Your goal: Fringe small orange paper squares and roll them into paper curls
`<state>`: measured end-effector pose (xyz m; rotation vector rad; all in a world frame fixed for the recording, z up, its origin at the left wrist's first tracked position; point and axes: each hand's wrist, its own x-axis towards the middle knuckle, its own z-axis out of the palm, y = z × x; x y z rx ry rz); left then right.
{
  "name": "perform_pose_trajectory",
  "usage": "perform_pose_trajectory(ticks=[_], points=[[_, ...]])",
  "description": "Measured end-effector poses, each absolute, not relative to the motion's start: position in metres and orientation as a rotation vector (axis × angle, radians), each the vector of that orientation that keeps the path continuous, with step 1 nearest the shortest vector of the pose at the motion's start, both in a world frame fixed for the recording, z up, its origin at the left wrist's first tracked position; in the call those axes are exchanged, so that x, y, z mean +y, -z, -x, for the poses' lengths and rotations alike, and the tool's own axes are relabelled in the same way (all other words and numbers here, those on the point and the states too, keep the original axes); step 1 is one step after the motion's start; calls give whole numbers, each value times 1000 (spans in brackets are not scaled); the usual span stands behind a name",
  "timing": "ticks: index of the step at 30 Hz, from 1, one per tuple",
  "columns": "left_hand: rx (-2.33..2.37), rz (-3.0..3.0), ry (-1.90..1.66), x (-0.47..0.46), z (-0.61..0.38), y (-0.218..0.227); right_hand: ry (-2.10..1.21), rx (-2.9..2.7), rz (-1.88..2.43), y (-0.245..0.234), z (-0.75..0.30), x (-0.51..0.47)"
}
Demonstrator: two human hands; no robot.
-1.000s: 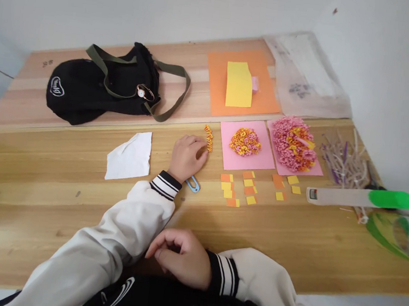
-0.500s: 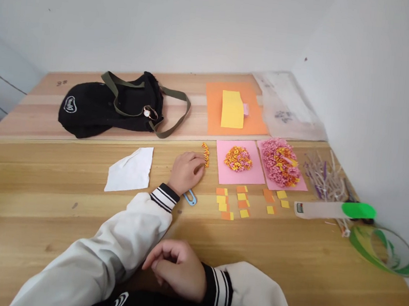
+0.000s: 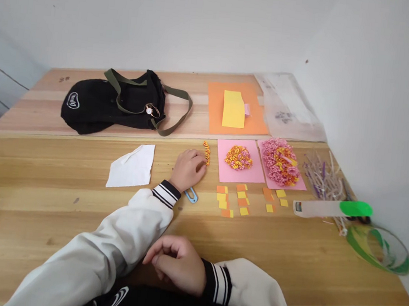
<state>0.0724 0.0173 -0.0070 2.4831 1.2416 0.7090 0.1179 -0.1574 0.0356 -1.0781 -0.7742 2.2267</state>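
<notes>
Near the middle of the frame, the left hand lies palm down on the wooden table, fingers loosely curled together, fingertips touching a short row of tiny orange-and-yellow paper rolls; whether it pinches one cannot be told. The right hand rests at lower centre, fingers curled in, holding nothing visible. A careless sweep of the sleeve could scatter the light rolls or knock the blue clip just below the wrist. To the right, two pink sheets carry crinkly heaps: an orange-yellow mound and a larger pink one, both loose enough to spill. Flat small paper squares lie below them. Farther out are a torn white sheet and a soft black bag.
</notes>
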Motion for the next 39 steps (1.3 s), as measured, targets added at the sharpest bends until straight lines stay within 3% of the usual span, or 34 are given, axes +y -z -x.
perform_pose_trajectory(ticks=[39], points=[[1221, -2503, -705, 19, -74, 9, -2248, -751, 1072, -34, -118, -159]])
